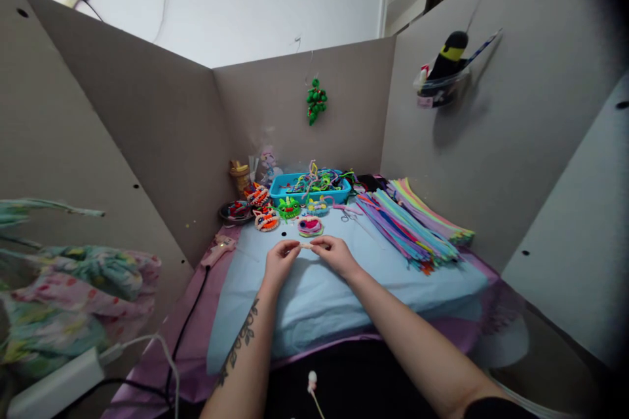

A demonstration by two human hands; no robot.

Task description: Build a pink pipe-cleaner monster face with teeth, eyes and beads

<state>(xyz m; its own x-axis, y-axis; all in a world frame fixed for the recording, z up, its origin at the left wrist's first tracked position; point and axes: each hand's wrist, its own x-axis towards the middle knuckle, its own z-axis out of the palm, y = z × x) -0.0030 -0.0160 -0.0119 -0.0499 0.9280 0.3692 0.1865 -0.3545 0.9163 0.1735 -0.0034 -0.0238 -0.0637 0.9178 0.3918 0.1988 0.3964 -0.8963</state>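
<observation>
My left hand (281,260) and my right hand (337,255) meet over the front middle of the light blue cloth. Both are closed, pinching the two ends of a short cream pipe cleaner piece (305,246) stretched level between them. The fingers cover its ends. Just beyond lies a round pink and multicolour pipe cleaner figure (310,226). Behind it sit a green figure (289,208), a pale blue and yellow one (317,206) and an orange and cream one (266,218).
A blue tray (310,198) of tangled pipe cleaner scraps stands at the back. Bundles of long pipe cleaners (413,226) lie right, near scissors (350,215). At left are a pink glue gun (219,250) with a black cord and a dark bowl (236,211). Grey panels (344,105) enclose the table.
</observation>
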